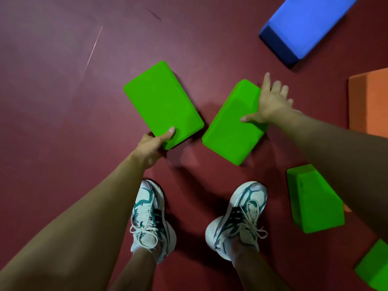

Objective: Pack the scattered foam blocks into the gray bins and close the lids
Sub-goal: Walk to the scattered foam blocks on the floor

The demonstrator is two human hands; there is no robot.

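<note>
Two green foam blocks lie on the dark red floor in front of my feet. My left hand (154, 143) grips the near corner of the left green block (161, 102), thumb on top. My right hand (270, 101) holds the far right edge of the right green block (228, 127), thumb on its top face and fingers spread past the edge. A third green block (315, 199) stands at the right beside my right forearm. No gray bin is in view.
A large blue block (302, 28) lies at the top right. An orange block (371, 101) sits at the right edge. Another green block (375, 267) shows at the bottom right corner. My two sneakers (151, 217) stand on the floor below the blocks.
</note>
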